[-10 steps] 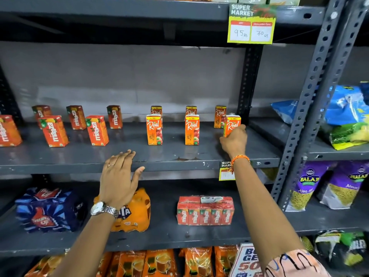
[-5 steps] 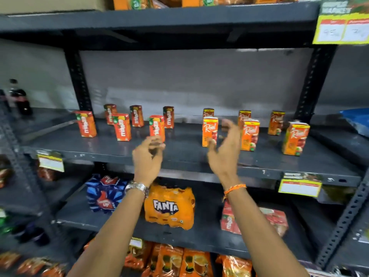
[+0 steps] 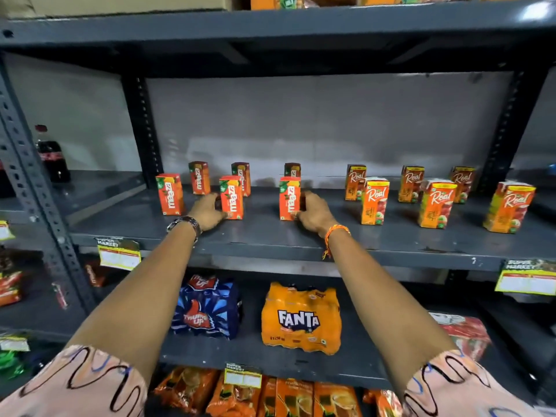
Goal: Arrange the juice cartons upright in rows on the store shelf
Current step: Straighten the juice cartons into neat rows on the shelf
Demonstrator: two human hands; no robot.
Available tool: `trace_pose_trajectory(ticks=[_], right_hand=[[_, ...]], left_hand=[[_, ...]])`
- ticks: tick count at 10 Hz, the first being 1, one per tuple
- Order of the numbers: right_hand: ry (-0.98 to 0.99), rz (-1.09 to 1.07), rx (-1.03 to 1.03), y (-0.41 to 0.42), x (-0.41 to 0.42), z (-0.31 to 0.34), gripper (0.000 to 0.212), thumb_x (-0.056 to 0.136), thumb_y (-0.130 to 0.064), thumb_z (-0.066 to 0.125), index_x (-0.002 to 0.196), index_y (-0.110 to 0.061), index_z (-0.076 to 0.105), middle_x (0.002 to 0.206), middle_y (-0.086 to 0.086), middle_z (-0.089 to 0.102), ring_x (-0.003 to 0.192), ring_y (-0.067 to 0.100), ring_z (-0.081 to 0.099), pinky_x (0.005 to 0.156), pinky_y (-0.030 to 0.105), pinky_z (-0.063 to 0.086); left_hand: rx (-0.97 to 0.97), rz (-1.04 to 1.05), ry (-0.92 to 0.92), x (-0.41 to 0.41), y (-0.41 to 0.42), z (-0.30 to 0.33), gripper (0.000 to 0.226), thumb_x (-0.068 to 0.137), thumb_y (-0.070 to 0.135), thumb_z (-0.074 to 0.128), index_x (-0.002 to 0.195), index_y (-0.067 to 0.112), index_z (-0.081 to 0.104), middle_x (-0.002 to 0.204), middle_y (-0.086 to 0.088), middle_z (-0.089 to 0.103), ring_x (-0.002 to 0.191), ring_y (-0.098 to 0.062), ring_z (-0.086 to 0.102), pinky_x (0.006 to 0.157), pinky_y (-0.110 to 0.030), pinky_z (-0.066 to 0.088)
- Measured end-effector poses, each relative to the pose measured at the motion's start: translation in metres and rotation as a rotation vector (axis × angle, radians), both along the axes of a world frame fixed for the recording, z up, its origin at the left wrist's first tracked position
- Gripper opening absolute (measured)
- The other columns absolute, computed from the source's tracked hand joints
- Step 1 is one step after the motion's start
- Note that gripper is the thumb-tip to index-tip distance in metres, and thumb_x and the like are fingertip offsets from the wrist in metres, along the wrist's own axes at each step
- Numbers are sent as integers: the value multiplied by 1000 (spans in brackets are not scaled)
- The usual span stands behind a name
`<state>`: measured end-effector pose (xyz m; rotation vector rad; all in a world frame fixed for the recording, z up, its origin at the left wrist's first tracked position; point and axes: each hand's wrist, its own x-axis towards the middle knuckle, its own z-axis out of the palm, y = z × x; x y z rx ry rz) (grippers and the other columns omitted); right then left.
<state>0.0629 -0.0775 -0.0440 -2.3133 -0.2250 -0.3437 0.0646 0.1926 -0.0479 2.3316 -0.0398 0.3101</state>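
Your left hand (image 3: 207, 210) and right hand (image 3: 314, 213) each curl fingers around an upright red-orange cardboard Maaza carton, the left one (image 3: 231, 197) and the right one (image 3: 289, 198), apparently to square the front row on the dark grey metal shelf (image 3: 270, 236).

On the dark grey metal shelf (image 3: 270, 236), the left hand (image 3: 207, 210) wraps a red-orange Maaza juice carton (image 3: 232, 197) and the right hand (image 3: 314, 212) another (image 3: 289, 198), both upright. Orange Real cartons (image 3: 374, 201) stand upright right of these, well apart.
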Motion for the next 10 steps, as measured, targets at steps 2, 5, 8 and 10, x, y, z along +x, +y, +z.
trace_pose_trajectory(ticks=[2, 5, 8, 10], right_hand=[[-48, -104, -1, 24, 7, 14, 39, 85, -10, 69, 123, -3, 62, 127, 19, 67, 119, 36, 61, 102, 38, 46], [2, -118, -48, 48, -17, -14, 45, 87, -12, 70, 129, -3, 58, 130, 18, 65, 123, 34, 60, 107, 41, 43], [20, -128, -124, 56, -19, -13, 44, 88, -14, 69, 128, -1, 57, 130, 20, 64, 123, 37, 58, 107, 43, 43], [97, -123, -77, 52, -22, -26, 49, 87, -15, 69, 131, -1, 52, 130, 19, 63, 124, 36, 57, 106, 43, 45]], left_hand=[[7, 55, -135, 19, 22, 18, 38, 83, 4, 69, 121, 3, 61, 125, -15, 67, 117, -30, 62, 104, -36, 45], [44, 36, -145, 6, 43, -16, 32, 85, 7, 69, 116, 1, 67, 121, -16, 70, 112, -30, 65, 102, -38, 47], [-2, 40, -151, 0, 47, -26, 30, 83, 7, 71, 113, 1, 69, 117, -16, 71, 109, -30, 67, 97, -33, 45], [11, -3, -63, -2, 46, -34, 36, 84, 9, 70, 120, 5, 66, 122, -14, 69, 116, -30, 64, 105, -39, 45]])
